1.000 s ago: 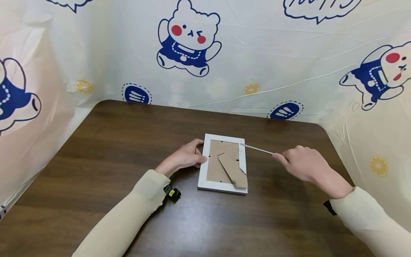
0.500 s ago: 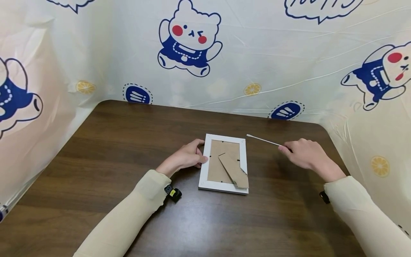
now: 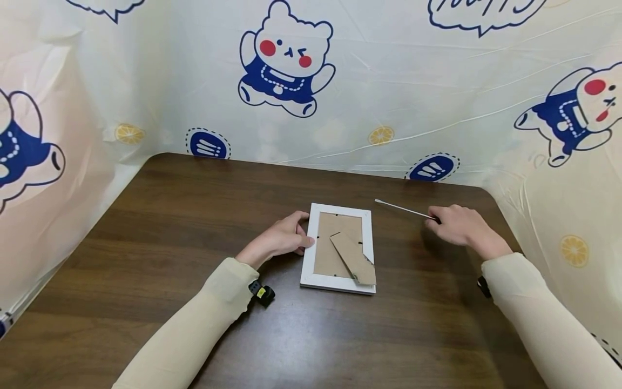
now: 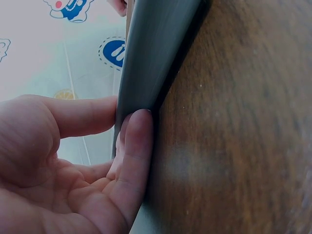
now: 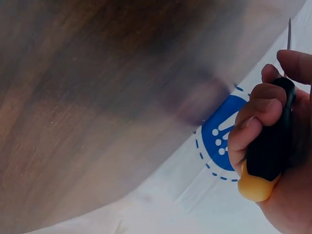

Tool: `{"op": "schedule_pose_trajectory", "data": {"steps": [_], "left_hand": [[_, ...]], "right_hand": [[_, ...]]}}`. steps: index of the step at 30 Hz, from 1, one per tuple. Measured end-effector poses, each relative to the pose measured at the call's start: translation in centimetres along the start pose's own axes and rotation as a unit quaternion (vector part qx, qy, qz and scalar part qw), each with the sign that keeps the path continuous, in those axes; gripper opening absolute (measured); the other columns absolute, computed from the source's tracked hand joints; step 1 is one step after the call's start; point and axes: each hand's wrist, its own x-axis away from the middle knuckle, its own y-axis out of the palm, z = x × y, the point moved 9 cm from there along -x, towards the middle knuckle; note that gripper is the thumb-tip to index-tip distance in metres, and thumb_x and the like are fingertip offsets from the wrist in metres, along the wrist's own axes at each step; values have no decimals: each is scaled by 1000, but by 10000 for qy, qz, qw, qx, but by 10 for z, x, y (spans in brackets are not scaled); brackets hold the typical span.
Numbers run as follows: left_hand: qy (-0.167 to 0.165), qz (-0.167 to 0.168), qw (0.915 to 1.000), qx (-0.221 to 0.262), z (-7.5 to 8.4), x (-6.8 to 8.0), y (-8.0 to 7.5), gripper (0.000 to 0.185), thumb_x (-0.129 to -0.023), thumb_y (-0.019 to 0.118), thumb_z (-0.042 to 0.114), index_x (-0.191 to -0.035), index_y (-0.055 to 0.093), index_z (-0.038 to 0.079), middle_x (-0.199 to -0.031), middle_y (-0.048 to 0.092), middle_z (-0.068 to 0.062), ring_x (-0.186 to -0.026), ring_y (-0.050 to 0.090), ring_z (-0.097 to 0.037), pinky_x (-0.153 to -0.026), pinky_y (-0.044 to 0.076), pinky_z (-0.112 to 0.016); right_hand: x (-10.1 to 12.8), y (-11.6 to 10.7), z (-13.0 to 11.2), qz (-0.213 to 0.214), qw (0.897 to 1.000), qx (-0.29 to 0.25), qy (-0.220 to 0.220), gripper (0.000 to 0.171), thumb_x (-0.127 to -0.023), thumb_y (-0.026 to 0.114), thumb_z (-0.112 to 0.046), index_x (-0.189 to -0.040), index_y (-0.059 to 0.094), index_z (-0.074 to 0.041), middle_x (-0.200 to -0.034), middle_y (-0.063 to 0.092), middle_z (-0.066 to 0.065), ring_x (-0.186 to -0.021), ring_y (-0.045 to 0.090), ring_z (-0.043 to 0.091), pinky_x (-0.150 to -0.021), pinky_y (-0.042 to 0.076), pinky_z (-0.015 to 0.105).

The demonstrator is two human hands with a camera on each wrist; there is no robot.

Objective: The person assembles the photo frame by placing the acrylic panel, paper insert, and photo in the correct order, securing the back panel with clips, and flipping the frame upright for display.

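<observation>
A white picture frame [image 3: 309, 265] lies face down on the table, its brown backing board [image 3: 329, 259] upward. A cardboard stand leg [image 3: 353, 256] slants across the backing, over the lower right border. My left hand [image 3: 277, 236] holds the frame's left edge between thumb and fingers; in the left wrist view the fingertips press the frame's side [image 4: 151, 58]. Beyond the frame's right side, my right hand [image 3: 457, 224] grips a screwdriver [image 3: 403, 208]. Its thin shaft points left, tip apart from the frame. The right wrist view shows its black and yellow handle [image 5: 270, 136] inside curled fingers.
The brown wooden table [image 3: 218, 335] extends around the frame on all sides. A pale printed curtain [image 3: 340, 146] with bear drawings hangs along the back and both sides. Each wrist wears a small black device, the left one [image 3: 262, 293] with a yellow mark.
The screwdriver tip has left the frame's upper right border. My right hand has carried it away from the frame, toward the table's far side. The left hand and frame stay put.
</observation>
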Motion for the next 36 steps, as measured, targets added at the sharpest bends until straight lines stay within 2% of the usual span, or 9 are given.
{"op": "schedule_pose_trajectory", "data": {"steps": [5,11,17,20,25,36], "left_hand": [[10,-3,10000,49,0,0,0,75,-99,72,10,-163,33,7,-103,60,-15,-89,69,-24,-82,65,-36],[26,0,10000,83,-1,0,0,75,-99,72,9,-163,33,5,-103,60,-15,-89,68,-24,-81,65,-35],[30,-6,10000,64,-1,-1,0,75,-99,73,9,-163,34,6,-103,60,-15,-88,69,-24,-81,65,-35],[17,1,10000,42,-1,-1,0,75,-99,73,10,-163,34,7,-103,60,-15,-88,69,-24,-81,65,-35],[-7,-2,10000,19,0,0,0,75,-99,73,10,-163,34,7,-103,61,-15,-88,70,-24,-81,65,-35],[4,-18,10000,42,0,1,0,75,-99,73,10,-164,33,7,-104,61,-15,-88,71,-24,-82,65,-36]], "right_hand": [[-6,4,3,-87,10000,-31,-2,12,-101,56,-25,-98,62,-15,-81,62,3,-74,58,25,-62,48,45],[-11,1,-1,291,9989,39,-355,15,-100,62,-21,-105,73,-12,-100,69,8,-89,66,32,-75,56,60],[-13,-2,-6,619,9945,-58,-841,16,-98,71,-9,-111,76,0,-100,69,14,-92,68,36,-85,57,60],[-13,-3,-7,763,9922,-134,-973,15,-96,74,-4,-110,73,1,-102,73,16,-95,71,37,-87,58,61],[-15,-3,-6,794,9926,-241,-888,13,-95,77,-4,-108,73,-3,-100,74,13,-94,70,34,-87,58,59],[-22,-1,-3,832,9916,-307,-941,21,-93,77,3,-113,77,2,-105,73,17,-100,70,39,-90,57,60]]}}
